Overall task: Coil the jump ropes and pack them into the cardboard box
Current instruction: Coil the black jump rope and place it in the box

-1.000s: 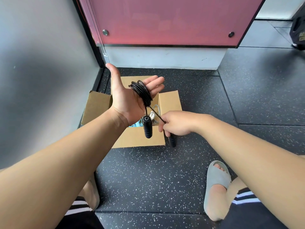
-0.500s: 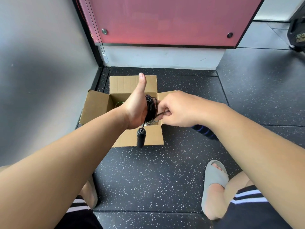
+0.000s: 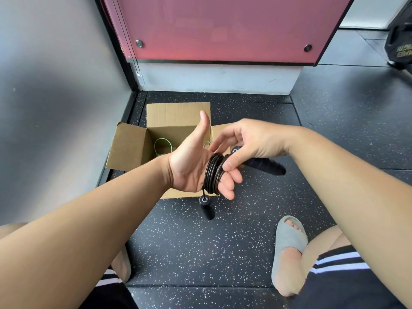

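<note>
Now the jump rope (image 3: 211, 172) is wound round your flat left hand (image 3: 189, 166), your right hand (image 3: 252, 141) grips its handle (image 3: 265, 165), and the cardboard box (image 3: 129, 148) waits just below the left.

Two hands show: one left hand (image 3: 189, 168), one right hand (image 3: 252, 141). There is one black jump rope (image 3: 213, 172) with two handles, a hanging handle (image 3: 207, 208) and a held handle (image 3: 265, 165). One cardboard box (image 3: 127, 148) contains one green rope (image 3: 163, 147) and one pale blue loop (image 3: 207, 143). Two grey slippers are visible, a right slipper (image 3: 287, 237) and a left slipper (image 3: 122, 264). One pink panel (image 3: 223, 25) carries two round bolts, a left bolt (image 3: 139, 43) and a right bolt (image 3: 307, 48). One black bag (image 3: 401, 41).
</note>
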